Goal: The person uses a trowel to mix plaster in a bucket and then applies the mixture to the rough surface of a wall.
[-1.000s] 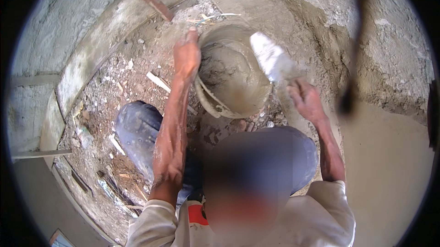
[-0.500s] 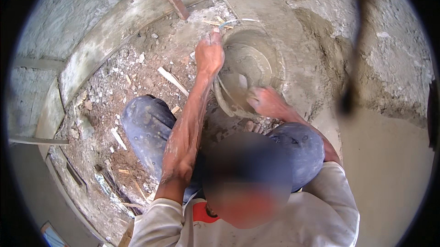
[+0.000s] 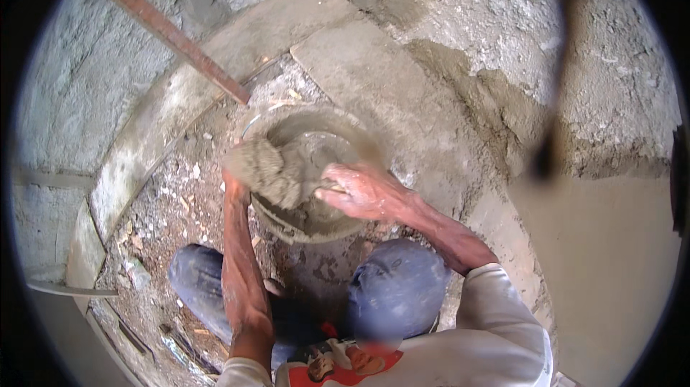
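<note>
My right hand [image 3: 365, 191] is closed around the handle of a trowel [image 3: 332, 187] over the bucket. A thick heap of wet grey mortar [image 3: 267, 171] rides at the trowel's end, hiding its blade and blurred at the left. The round, mortar-crusted bucket [image 3: 352, 125] sits between my knees and the wall, with wet mortar inside. At its left rim is my left hand [image 3: 233, 177]; the mortar heap covers its fingers, so their grip cannot be made out.
A rusty metal bar [image 3: 172, 38] slants down toward the bucket from upper left. Rubble and wood scraps [image 3: 183, 204] litter the ground on the left. Rough plastered wall [image 3: 489, 20] rises beyond, with a smooth grey surface [image 3: 596, 265] at right. A dark blurred object [image 3: 550, 150] hangs close by.
The view has shifted, so the bucket appears lower and farther left. My right hand has raised a heap of mortar on the trowel from inside the bucket toward my left hand.
</note>
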Tool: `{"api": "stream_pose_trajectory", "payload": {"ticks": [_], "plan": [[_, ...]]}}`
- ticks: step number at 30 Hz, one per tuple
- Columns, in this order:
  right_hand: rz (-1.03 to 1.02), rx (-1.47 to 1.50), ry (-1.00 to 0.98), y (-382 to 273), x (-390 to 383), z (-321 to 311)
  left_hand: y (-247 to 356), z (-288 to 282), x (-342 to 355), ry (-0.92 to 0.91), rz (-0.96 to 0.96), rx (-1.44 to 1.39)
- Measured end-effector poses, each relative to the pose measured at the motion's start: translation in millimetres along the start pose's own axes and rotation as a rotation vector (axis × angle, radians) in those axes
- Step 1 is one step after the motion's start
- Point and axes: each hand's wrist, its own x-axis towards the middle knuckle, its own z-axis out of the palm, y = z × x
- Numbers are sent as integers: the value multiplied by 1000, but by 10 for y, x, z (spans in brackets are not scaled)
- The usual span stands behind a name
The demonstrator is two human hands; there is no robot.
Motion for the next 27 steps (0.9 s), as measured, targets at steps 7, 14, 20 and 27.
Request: {"api": "stream_pose_trajectory", "payload": {"ticks": [7,14,20,27], "plan": [[503,715,-96,817,497,-1067,195,395,-113,144,27,293],[479,325,936,1517,-183,-1902,219,312,-154,133,9,304],[656,261,576,671,-1014,-1259,417,1017,-430,91,76,731],[186,-759,252,691,-1126,-297,352,1445,-735,56,302,718]]}}
